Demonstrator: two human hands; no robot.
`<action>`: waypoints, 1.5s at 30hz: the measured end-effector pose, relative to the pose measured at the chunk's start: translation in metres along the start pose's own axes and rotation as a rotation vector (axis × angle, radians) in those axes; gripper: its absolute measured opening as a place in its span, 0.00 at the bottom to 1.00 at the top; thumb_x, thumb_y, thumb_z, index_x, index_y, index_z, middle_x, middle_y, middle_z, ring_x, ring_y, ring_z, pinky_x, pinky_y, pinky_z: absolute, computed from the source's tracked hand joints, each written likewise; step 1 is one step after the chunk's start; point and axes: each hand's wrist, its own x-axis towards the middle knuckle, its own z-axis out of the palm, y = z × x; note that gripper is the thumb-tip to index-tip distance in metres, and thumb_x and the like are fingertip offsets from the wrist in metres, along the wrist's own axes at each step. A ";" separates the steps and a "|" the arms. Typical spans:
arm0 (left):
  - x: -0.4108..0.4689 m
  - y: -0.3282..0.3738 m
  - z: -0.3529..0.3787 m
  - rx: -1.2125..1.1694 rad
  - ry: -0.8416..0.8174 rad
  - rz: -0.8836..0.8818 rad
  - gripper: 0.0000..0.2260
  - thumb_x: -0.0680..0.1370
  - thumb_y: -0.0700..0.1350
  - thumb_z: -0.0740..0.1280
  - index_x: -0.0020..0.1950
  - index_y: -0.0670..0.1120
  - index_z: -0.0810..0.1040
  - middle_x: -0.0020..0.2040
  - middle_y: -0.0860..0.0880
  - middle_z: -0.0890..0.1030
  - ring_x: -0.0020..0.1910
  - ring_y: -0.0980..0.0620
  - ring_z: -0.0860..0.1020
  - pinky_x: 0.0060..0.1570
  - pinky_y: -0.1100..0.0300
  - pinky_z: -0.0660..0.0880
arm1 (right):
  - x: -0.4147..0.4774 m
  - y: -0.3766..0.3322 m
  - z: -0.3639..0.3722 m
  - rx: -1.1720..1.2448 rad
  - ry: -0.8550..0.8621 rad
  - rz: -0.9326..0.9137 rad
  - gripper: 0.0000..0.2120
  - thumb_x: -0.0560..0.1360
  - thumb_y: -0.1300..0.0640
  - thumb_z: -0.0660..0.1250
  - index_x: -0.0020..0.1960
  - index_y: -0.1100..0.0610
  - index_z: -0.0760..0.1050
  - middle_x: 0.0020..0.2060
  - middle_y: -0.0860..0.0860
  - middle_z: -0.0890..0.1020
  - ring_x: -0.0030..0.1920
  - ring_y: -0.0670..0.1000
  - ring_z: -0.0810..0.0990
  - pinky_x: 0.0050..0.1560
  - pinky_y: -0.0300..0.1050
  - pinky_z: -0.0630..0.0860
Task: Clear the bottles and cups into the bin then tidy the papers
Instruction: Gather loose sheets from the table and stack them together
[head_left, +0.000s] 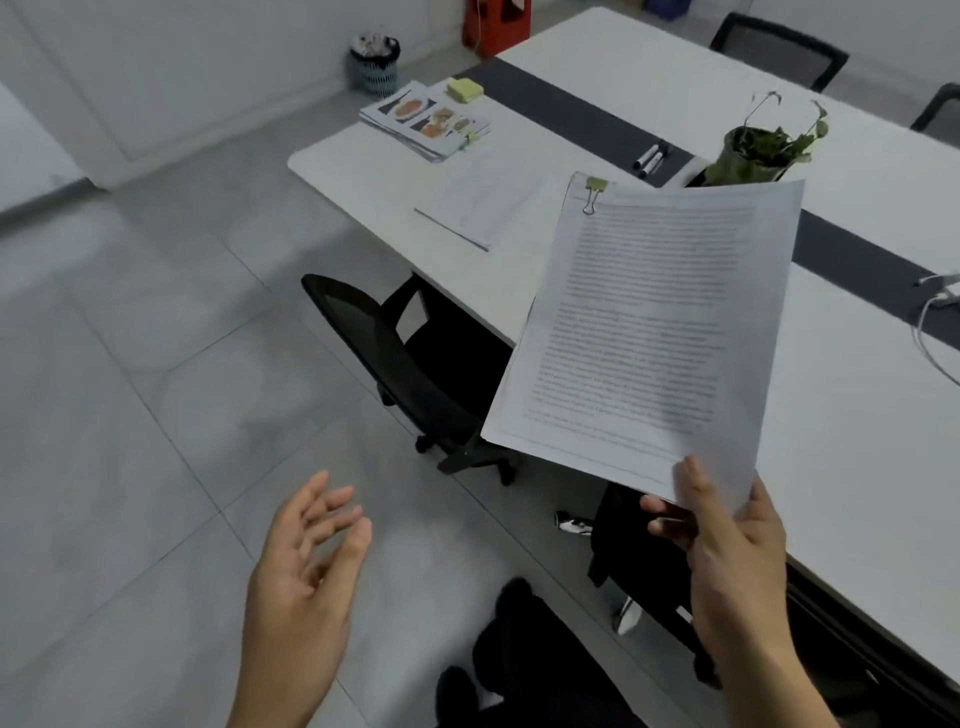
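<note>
Papers (644, 332) clipped at one corner were pinched by the right hand (732, 551); the left hand (301, 561) hung with fingers released.

Tiled floor (156, 364) left of table (374, 171): open passage. Black office chair (374, 338) blocks near edge. Paper stack (478, 210), potted plant (753, 150), markers (650, 157) occupy tabletop.

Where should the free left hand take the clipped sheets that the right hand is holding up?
Probably the left long edge of the clipped sheets, midway, approached from the left, thumb on top. The right hand pinches only the near right corner, so that edge hangs free, facing the open left hand. The binder clip binds the far left corner.
</note>
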 end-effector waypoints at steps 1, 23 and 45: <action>0.013 0.000 0.000 0.012 -0.001 -0.003 0.23 0.70 0.50 0.69 0.65 0.60 0.73 0.58 0.59 0.81 0.57 0.58 0.81 0.61 0.48 0.76 | 0.008 0.003 0.011 0.005 -0.002 -0.005 0.12 0.79 0.52 0.66 0.62 0.49 0.75 0.48 0.45 0.86 0.36 0.51 0.85 0.33 0.39 0.80; 0.435 0.081 0.084 0.358 -0.261 0.022 0.23 0.79 0.42 0.69 0.73 0.53 0.68 0.60 0.57 0.78 0.58 0.63 0.78 0.50 0.74 0.74 | 0.272 -0.015 0.253 0.012 0.194 0.040 0.06 0.81 0.54 0.65 0.56 0.45 0.76 0.44 0.43 0.84 0.34 0.51 0.85 0.31 0.39 0.79; 0.728 -0.030 0.308 0.947 -0.565 -0.034 0.41 0.72 0.44 0.77 0.76 0.38 0.55 0.72 0.38 0.64 0.63 0.40 0.73 0.51 0.56 0.72 | 0.324 0.034 0.397 0.045 0.750 0.195 0.04 0.80 0.55 0.66 0.51 0.47 0.78 0.41 0.48 0.85 0.32 0.49 0.83 0.29 0.38 0.77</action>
